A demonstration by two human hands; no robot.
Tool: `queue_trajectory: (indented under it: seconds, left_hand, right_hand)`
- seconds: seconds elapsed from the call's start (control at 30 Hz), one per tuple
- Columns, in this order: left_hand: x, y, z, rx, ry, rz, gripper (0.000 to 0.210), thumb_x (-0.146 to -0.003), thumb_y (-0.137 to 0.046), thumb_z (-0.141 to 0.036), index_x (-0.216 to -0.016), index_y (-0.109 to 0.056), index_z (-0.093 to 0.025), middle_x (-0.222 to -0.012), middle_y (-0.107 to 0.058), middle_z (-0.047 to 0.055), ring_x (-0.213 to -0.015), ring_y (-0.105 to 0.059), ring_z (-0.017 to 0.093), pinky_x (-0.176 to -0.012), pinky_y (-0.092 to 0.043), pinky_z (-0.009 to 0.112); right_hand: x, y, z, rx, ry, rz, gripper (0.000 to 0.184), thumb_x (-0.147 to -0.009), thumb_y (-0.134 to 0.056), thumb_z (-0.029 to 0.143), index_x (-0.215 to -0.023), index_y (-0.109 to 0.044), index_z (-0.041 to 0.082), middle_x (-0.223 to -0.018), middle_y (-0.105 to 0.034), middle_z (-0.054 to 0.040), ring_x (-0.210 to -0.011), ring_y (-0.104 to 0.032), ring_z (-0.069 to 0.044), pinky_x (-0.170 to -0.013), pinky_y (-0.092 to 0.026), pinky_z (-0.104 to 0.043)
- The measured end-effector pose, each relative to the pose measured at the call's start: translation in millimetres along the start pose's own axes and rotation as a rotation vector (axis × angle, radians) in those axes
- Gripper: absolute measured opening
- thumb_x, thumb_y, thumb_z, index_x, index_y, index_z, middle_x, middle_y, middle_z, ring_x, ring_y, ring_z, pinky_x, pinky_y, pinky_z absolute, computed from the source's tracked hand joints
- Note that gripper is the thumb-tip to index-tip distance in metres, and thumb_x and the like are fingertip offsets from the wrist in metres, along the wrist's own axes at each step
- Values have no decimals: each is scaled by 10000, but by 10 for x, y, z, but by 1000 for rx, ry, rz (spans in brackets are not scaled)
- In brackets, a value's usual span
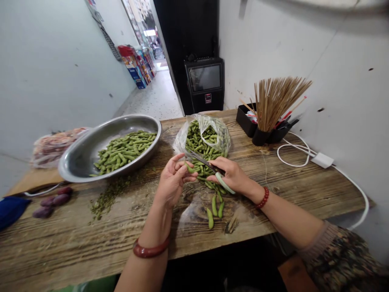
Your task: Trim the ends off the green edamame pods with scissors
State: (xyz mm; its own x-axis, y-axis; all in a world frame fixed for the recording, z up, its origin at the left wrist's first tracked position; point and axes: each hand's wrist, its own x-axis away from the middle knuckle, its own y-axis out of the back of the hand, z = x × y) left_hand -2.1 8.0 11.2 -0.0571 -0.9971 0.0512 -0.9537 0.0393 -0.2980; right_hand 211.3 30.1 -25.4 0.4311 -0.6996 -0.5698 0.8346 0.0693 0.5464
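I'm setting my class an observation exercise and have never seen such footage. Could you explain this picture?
There is no machine here: a person works bare-handed. The single picture comes from a camera worn on the head, looking forward and down. The left hand holds a green pod; the right hand holds scissors with a pale green handle. On the wooden table are a metal bowl of pods, a clear plastic bag of more pods, scattered green bits, and thin sticks in a black holder.
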Motion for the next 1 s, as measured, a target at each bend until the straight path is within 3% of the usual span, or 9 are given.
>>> queue_trajectory:
  seconds: [0.23,0.47,0.67,1.0]
  left_hand:
    - [0,-7,-12,35,-34,13,620,-672,-773,-174,-1232,-507,-173,-830,-674,6,-661,-631,116,-563,-531,210]
    - [-17,13,16,-5,-97,36,648,-698,-755,-160,-1291,-495,-138,-844,-708,38,-716,-607,114,-636,-478,203]
    - [-19,39,45,-105,-130,67,652,-716,-739,-159,-1321,-497,-154,-848,-692,17,-738,-584,111,-675,-458,212]
    - [1,43,52,-167,-57,130,673,-703,-749,-140,-1331,-509,-164,-789,-633,-9,-711,-556,99,-710,-446,217]
  right_hand:
    - [4,48,25,40,-48,124,523,-761,-739,378,-1219,-580,183,-920,-569,-51,-776,-559,-168,-698,-481,-288]
    - [-1,99,55,68,-47,235,539,-755,-742,384,-1221,-583,163,-942,-562,-55,-764,-554,-164,-707,-472,-287]
    - [8,118,69,96,-39,244,519,-763,-736,388,-1211,-582,175,-966,-566,-58,-770,-563,-162,-721,-481,-285]
    - [-8,126,41,50,70,238,472,-775,-729,366,-1180,-608,156,-973,-609,-83,-816,-595,-187,-721,-487,-287]
